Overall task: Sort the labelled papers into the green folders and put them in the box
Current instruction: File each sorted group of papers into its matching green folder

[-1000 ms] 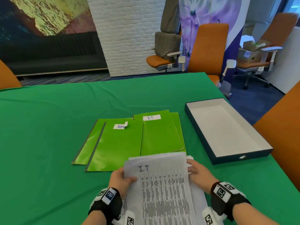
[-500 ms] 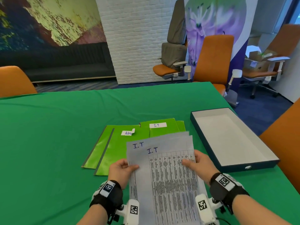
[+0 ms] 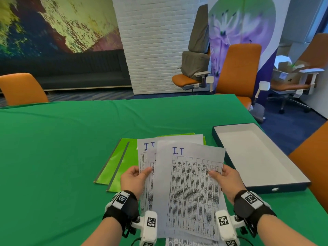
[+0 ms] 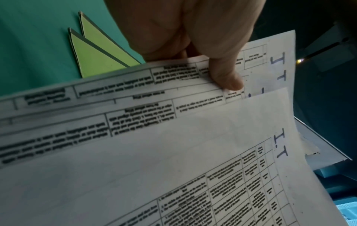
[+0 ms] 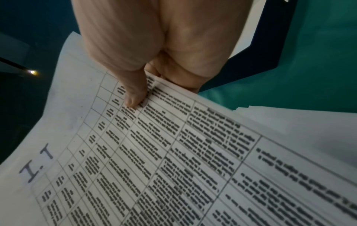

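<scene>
I hold printed sheets marked "I.T" up in front of me above the green folders (image 3: 117,162). My left hand (image 3: 134,178) pinches the left edge of the rear papers (image 3: 147,153), thumb (image 4: 226,76) on top. My right hand (image 3: 225,178) pinches the right edge of the front paper (image 3: 191,183), thumb (image 5: 135,94) pressed on its table. The front sheet is fanned off to the right of the others. The folders (image 4: 96,58) lie flat on the cloth, mostly hidden behind the papers. The shallow dark-sided box (image 3: 262,187) stands open to the right.
The table wears a green cloth (image 3: 62,148). Orange chairs stand at the far left (image 3: 21,89), the far side (image 3: 237,71) and close on my right (image 3: 312,166). More sheets (image 3: 186,243) show below the raised ones at the near edge.
Both hands have lifted the papers higher and fanned them apart; the front sheet slid right, showing a second "I.T" heading. The raised sheets now cover the folder labels.
</scene>
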The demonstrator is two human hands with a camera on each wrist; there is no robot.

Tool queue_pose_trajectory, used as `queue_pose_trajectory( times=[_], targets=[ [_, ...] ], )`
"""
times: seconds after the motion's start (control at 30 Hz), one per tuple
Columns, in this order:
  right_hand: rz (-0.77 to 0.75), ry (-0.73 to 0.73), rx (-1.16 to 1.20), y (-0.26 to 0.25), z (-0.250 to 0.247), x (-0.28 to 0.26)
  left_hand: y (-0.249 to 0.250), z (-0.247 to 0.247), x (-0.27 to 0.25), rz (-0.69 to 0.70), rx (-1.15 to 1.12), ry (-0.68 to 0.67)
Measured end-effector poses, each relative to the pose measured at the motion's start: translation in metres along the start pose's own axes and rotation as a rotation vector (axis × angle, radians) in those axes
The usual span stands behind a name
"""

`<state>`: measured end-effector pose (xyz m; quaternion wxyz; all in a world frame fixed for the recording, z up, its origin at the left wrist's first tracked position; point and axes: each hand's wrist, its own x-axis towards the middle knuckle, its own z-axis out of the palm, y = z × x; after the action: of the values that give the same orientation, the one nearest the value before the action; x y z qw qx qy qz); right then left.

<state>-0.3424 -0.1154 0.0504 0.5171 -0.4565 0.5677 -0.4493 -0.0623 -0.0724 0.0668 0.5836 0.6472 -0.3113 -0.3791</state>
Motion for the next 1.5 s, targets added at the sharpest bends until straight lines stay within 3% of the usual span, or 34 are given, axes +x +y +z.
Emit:
queue_pose_trajectory(
  times=[0.1,0.23,0.47,0.57,0.7,0.8,0.9,0.97,1.07,1.13,1.23,1.3,1.4,1.5],
  targets=[
    [0.014,-0.022,0.010,0.003,-0.001,-0.002,-0.003,-0.001,0.000,0.000,0.015,-0.005],
    [0.017,-0.057,0.008,0.002,0.001,-0.003,0.002,0.006,-0.009,0.057,0.019,-0.120],
    [-0.140,-0.062,0.047,-0.026,0.013,-0.008,0.011,0.027,-0.017,0.207,-0.033,-0.178],
    [-0.125,-0.129,-0.091,-0.022,0.017,-0.013,-0.007,0.031,-0.019,0.176,0.141,-0.242],
    [0.016,-0.351,-0.378,0.009,0.019,-0.026,-0.042,0.029,-0.029,0.066,0.443,-0.381],
    [0.037,-0.369,-0.466,0.022,0.020,-0.029,-0.056,0.024,-0.031,0.091,0.540,-0.330],
    [-0.006,-0.200,-0.338,0.022,0.017,-0.020,-0.048,0.028,-0.024,0.092,0.351,-0.203],
    [-0.027,-0.207,-0.286,0.019,0.018,-0.014,-0.036,0.034,-0.019,0.107,0.225,-0.158],
    [-0.025,-0.259,-0.397,0.015,0.022,-0.007,-0.026,0.046,-0.012,0.143,0.166,-0.164],
    [-0.020,-0.169,-0.377,0.013,0.019,0.001,-0.025,0.053,-0.005,0.165,0.198,-0.185],
    [-0.059,0.057,-0.358,0.004,0.004,0.014,-0.029,0.064,0.013,0.143,0.346,-0.232],
    [-0.072,0.191,-0.386,0.001,-0.010,0.024,-0.039,0.070,0.027,0.105,0.597,-0.305],
    [-0.065,0.265,-0.422,0.003,-0.026,0.036,-0.056,0.071,0.040,0.183,1.097,-0.484],
    [-0.078,0.287,-0.460,0.007,-0.035,0.045,-0.072,0.073,0.056,0.308,1.390,-0.653]
  ],
)
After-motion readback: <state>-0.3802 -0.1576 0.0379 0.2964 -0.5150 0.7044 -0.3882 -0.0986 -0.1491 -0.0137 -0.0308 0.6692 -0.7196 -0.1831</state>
